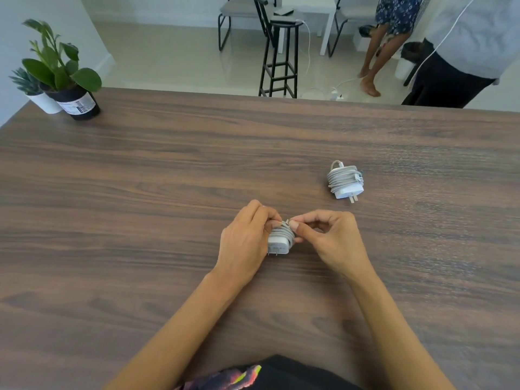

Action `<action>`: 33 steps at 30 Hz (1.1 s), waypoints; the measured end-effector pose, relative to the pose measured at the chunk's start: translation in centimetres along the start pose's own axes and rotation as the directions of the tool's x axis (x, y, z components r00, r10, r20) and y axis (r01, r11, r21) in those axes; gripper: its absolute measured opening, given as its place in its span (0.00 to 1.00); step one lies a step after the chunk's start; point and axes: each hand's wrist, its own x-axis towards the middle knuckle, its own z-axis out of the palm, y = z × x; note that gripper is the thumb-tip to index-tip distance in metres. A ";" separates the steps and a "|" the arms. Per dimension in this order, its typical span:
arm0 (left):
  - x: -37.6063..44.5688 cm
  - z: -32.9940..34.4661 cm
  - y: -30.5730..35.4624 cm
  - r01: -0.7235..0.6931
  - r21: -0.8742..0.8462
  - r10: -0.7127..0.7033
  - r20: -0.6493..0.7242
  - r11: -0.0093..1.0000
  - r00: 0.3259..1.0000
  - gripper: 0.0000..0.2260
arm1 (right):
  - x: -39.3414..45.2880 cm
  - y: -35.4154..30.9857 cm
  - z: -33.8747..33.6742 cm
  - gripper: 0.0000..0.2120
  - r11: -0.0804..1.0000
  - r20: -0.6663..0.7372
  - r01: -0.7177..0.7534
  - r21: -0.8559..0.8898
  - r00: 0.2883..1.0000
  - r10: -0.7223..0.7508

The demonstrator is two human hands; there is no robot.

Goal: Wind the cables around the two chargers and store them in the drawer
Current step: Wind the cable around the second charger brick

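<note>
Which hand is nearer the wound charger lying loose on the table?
Right. The right hand is below-left of the loose charger, not touching; the left hand is farther left, gripping the other charger.

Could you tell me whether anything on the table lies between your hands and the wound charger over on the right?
Nothing visible does. Bare table separates the right hand from the wound charger. Both hands are occupied: the left hand grips the second charger.

Looks like an office or shared workroom; wood-grain table (168, 164), potted plants (60, 68), black stool (281, 54), white desk (323, 12), pale tiled floor (174, 60).
</note>
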 end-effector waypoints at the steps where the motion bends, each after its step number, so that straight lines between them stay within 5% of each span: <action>1: 0.1 -0.1 0.0 -0.008 -0.012 0.007 -0.010 1.000 1.000 0.12 | 0.0 0.0 0.0 0.03 1.000 0.014 -0.001 0.004 1.000 0.001; 15: -1.2 0.4 -0.8 -0.003 -0.052 -0.005 -0.145 0.999 0.989 0.08 | -0.9 -0.2 1.6 0.05 0.971 0.001 -0.065 0.232 0.998 0.067; 27: -1.3 0.8 -0.5 -0.017 -0.109 -0.009 -0.242 0.994 0.970 0.11 | -1.0 -1.4 1.7 0.06 0.996 -0.028 0.020 -0.087 0.999 -0.023; 33: -1.0 0.6 -0.5 0.037 -0.150 -0.072 -0.234 0.988 0.970 0.07 | -1.4 -1.1 1.7 0.08 1.000 -0.017 0.013 -0.017 1.000 -0.013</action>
